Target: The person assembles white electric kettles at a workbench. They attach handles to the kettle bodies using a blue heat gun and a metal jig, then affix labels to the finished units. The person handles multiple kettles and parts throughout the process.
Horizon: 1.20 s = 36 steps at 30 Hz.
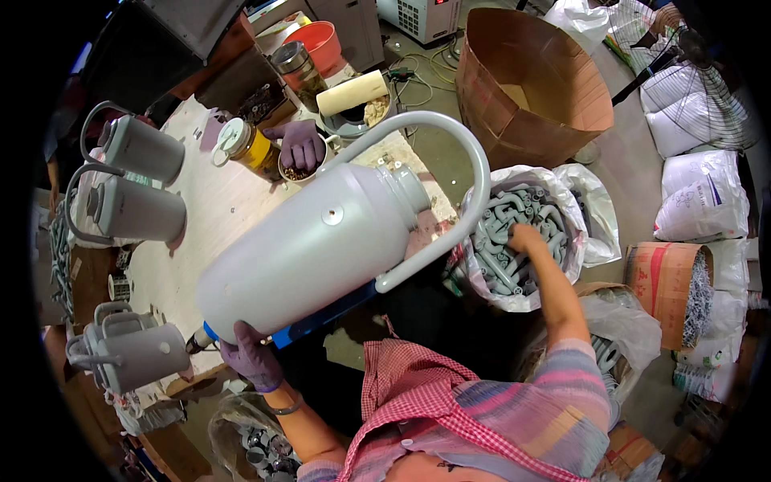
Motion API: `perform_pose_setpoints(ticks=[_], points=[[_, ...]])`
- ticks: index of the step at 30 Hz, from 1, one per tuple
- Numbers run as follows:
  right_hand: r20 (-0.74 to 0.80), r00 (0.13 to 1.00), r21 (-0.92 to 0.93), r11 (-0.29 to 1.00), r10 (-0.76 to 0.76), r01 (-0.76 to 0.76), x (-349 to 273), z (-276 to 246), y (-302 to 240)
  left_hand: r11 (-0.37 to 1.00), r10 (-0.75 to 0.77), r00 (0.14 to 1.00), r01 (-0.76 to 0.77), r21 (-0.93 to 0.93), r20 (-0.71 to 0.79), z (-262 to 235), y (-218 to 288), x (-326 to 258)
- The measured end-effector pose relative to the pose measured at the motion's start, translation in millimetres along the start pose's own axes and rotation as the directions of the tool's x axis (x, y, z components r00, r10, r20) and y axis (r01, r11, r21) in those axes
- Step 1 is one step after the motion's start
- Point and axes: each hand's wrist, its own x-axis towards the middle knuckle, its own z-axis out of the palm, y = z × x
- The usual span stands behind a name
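Note:
A large grey plastic can with a tall looped handle lies tilted across the middle, its neck toward the right. A small round fitting sits on its side. My left hand, in a purple glove, grips the can's base end. Beside that hand are a blue rim and a dark tool tip; a blue bar shows under the can. My bare right hand reaches into a white bag of bent grey plastic tubes; its fingertips are hidden among them.
More grey cans stand along the left of the pale table. A purple glove lies over a cup of small parts, beside a yellow jar. A big cardboard box, white sacks and a fan are at right.

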Motion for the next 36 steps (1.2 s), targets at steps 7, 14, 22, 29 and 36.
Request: perform_pose_setpoints(ticks=[7,14,22,29,36], points=[[-0.104,0.943,0.159,0.93,-0.318,0.331,-33,-12,-8,0.999,0.012,0.999,-0.011,0.046,-0.032,-11,2,-2],[-0.495,0.788,0.487,0.634,-0.366,0.601,-171,-99,-31,1.0,0.005,1.0,-0.004,0.018,-0.03,-13,-6,-4],[-0.692,0.638,0.518,0.383,-0.338,0.764,-240,-125,-51,0.999,0.035,0.999,-0.035,-0.006,-0.033,-13,-13,1],[-0.677,0.659,0.506,0.444,-0.328,0.74,-256,-140,-68,0.998,0.019,0.999,-0.016,-0.067,0.034,-14,-9,-2],[-0.479,0.836,0.158,0.91,-0.269,0.383,-203,-193,-13,0.999,0.043,0.996,-0.045,0.018,0.083,-15,8,2]])
